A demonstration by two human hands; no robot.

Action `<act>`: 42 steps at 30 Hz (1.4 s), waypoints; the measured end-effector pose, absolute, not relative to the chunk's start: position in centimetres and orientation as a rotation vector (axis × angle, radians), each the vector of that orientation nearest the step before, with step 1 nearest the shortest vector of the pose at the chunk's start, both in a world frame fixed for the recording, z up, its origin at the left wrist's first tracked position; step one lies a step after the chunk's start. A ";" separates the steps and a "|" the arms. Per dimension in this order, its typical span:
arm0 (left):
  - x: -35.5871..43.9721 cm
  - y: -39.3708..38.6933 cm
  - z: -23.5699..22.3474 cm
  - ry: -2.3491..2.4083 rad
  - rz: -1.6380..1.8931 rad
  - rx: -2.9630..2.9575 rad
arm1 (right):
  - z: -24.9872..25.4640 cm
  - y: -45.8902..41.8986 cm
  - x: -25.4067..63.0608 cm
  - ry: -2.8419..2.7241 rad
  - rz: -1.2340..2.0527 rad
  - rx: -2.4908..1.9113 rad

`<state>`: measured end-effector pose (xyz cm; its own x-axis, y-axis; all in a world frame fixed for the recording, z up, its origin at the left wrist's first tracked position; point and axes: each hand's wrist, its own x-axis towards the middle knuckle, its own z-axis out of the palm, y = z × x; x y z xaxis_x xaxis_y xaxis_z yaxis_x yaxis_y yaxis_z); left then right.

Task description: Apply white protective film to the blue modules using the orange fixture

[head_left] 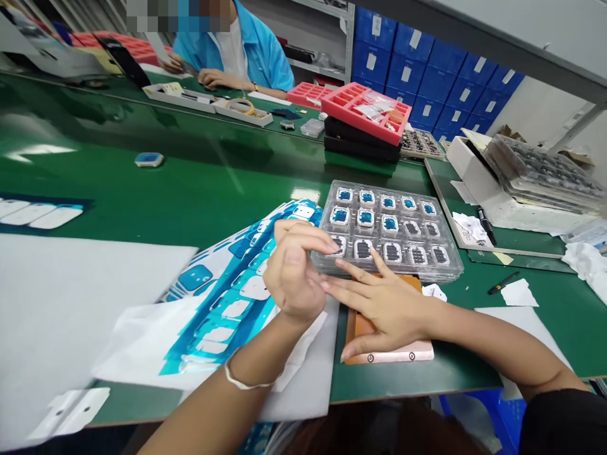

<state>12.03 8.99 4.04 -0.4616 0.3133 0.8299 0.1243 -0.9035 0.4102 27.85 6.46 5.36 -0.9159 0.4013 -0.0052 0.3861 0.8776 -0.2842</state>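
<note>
My left hand [294, 275] is curled in, its fingertips at the front-left pocket of a clear plastic tray [453, 262]. Whatever lies between those fingers, if anything, is hidden. Several white-rimmed, watch-like cases [365, 218] sit in the tray pockets; some have blue film on top, others show dark faces. My right hand [386, 309] is spread open, palm down, over an orange-brown plate [359, 325] with a pale front edge and two round screws. Its fingertips reach the tray's front edge, close to my left hand.
Blue film sheets [222, 316] with cut-outs lie left of the tray. One blue-topped case [148, 159] sits farther back. A red divided tray [365, 110] rests on black ones. At right are a white foam box [502, 205] and a marker [487, 225]. Across the bench sits a person [265, 54].
</note>
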 end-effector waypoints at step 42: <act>13.2 7.2 3.2 0.473 1.943 2.249 | 7.3 5.4 31.2 -1.187 2.103 -0.648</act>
